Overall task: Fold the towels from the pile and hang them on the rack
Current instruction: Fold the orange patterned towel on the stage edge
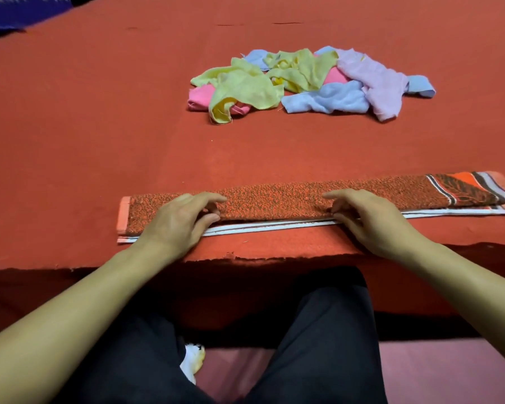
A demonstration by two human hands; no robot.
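Observation:
A long orange-and-brown patterned towel point(277, 201) lies folded into a narrow strip along the near edge of the red-covered table point(85, 135). A striped end with a leaf print shows at its right. My left hand point(178, 221) rests on the strip's left part, fingers curled at the near folded edge. My right hand point(365, 218) rests on the middle-right part, fingertips pinching the same near edge. A pile of small towels point(309, 83) in yellow, pink, blue and lilac sits farther back, right of centre. No rack is in view.
The table's front edge point(245, 258) runs just below my hands, its red cloth hanging down. My legs in dark trousers are under it, above a pink floor point(435, 371). A purple object point(21, 10) lies at the far left corner.

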